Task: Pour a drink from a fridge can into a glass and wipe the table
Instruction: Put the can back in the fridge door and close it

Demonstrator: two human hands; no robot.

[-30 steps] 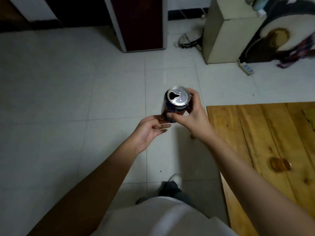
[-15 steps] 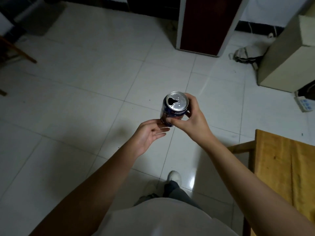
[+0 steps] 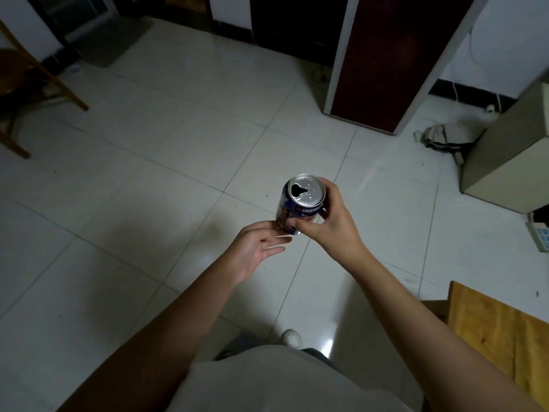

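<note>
A dark blue drink can with an opened silver top is held upright over the white tiled floor. My right hand grips it from the right, fingers wrapped round its side. My left hand hovers just below and to the left of the can, palm up, fingers straight, tips almost touching its base. Only a corner of the wooden table shows at the lower right. No glass is in view.
A tall dark red cabinet with white frame stands ahead. A beige box and a grey bag lie at the right. A wooden chair stands at the far left, and a power strip by the right edge.
My view has swung left, away from the table, so the glass and most of the tabletop have left the frame. Both hands keep the same hold around the can.
</note>
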